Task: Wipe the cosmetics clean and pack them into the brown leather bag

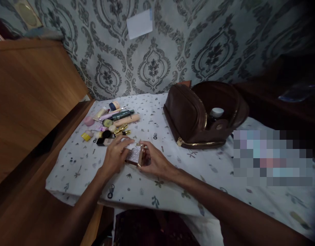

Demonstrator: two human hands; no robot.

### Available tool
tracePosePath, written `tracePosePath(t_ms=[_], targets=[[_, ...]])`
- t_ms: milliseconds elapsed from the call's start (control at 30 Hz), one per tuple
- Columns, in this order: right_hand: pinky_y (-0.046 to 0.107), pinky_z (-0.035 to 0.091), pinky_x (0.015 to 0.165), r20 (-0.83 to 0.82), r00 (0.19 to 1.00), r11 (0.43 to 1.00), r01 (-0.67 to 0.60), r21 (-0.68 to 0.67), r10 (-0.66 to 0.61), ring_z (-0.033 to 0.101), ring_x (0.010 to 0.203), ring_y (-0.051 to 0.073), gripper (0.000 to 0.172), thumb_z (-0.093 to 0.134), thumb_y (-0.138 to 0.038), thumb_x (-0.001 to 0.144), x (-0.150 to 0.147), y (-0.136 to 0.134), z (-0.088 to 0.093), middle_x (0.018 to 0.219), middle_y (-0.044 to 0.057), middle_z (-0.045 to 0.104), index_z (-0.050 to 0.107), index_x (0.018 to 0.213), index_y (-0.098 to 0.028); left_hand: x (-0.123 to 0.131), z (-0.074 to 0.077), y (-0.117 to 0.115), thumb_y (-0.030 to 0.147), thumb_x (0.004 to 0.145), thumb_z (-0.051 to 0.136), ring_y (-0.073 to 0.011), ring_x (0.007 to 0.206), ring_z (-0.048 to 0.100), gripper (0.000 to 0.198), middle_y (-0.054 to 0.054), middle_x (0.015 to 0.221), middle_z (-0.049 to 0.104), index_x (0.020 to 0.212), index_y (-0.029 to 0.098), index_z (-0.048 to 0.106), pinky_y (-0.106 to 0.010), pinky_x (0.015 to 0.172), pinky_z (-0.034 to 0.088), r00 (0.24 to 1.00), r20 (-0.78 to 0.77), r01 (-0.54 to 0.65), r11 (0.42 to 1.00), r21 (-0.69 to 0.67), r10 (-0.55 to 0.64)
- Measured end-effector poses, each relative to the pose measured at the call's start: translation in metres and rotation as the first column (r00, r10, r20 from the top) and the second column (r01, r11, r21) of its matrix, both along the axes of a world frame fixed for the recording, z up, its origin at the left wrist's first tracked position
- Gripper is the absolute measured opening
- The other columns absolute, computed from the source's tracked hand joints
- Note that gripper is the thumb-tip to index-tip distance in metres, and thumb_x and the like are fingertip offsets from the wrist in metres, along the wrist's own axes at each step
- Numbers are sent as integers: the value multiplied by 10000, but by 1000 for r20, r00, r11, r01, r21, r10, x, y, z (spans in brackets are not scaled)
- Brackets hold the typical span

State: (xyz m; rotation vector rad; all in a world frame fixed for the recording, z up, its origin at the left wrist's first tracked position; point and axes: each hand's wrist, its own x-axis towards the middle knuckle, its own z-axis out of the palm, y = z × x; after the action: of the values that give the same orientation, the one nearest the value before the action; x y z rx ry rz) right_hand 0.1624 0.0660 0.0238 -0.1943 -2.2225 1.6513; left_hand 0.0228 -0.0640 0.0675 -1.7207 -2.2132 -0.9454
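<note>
Between my hands, low over the printed cloth, is a small square case (135, 154) with a glittery silver face and rose-gold edges; its exact kind is not clear. My right hand (155, 160) grips its right edge, thumb below and fingers above. At its left side my left hand (116, 153) has curled fingers on it, partly hiding that edge. Just beyond my left hand lie a black-capped bottle (104, 141) and gold tubes (120, 130). A brown zip bag (184, 111) stands gaping to the right, with a white-lidded container (217, 112) inside.
Several cosmetics lie in a cluster at the left, among them a dark green tube (122, 114), a peach tube (126, 120) and a yellow bottle (87, 135). A wooden panel (36, 85) borders the left side. The patterned wall (152, 61) rises behind. A blurred patch covers something at right.
</note>
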Motion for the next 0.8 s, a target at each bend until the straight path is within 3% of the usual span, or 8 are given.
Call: tracePosePath(t_ms=[167, 333, 467, 600, 800], targets=[[317, 536, 673, 6, 1000, 997, -4, -81, 4, 630, 802, 187, 766, 779, -204, 611, -2, 3, -4, 939, 36, 634, 394, 1274, -204, -2, -8, -28, 16, 794, 501, -205, 1021, 630, 404, -61, 1098, 651, 1079, 228, 694, -337, 875, 512, 996, 91, 23, 999, -37, -19], [307, 535, 642, 38, 999, 984, 14, -179, -8, 649, 750, 178, 770, 810, -208, 591, -2, 3, -1, 848, -8, 638, 412, 1250, -216, 12, -18, -46, 81, 844, 530, -171, 909, 646, 317, -48, 993, 660, 1091, 211, 680, -267, 770, 522, 971, 223, -82, 997, -13, 83], [320, 550, 674, 43, 998, 924, -17, -382, 36, 670, 762, 177, 777, 835, -210, 563, -4, 3, 1, 850, -14, 663, 398, 1205, -217, 26, -26, -50, 107, 859, 546, -146, 833, 630, 290, -37, 947, 636, 1103, 204, 670, -235, 694, 514, 947, 272, -178, 984, 10, 168], [288, 548, 655, 30, 998, 880, -29, -475, 49, 663, 779, 162, 769, 875, -244, 529, -5, 4, 3, 905, -11, 654, 420, 1149, -230, 41, -27, -49, 63, 835, 532, -161, 894, 629, 351, -41, 987, 622, 1119, 223, 662, -260, 728, 532, 948, 264, -198, 978, 64, 175], [337, 579, 670, -23, 1000, 863, -20, -505, 10, 646, 697, 135, 435, 680, -503, 797, -2, 2, 7, 927, -5, 596, 477, 1054, -217, 61, -20, -41, 16, 834, 481, -176, 963, 623, 417, -57, 1045, 603, 1156, 229, 637, -296, 793, 544, 975, 184, -145, 983, 109, 123]])
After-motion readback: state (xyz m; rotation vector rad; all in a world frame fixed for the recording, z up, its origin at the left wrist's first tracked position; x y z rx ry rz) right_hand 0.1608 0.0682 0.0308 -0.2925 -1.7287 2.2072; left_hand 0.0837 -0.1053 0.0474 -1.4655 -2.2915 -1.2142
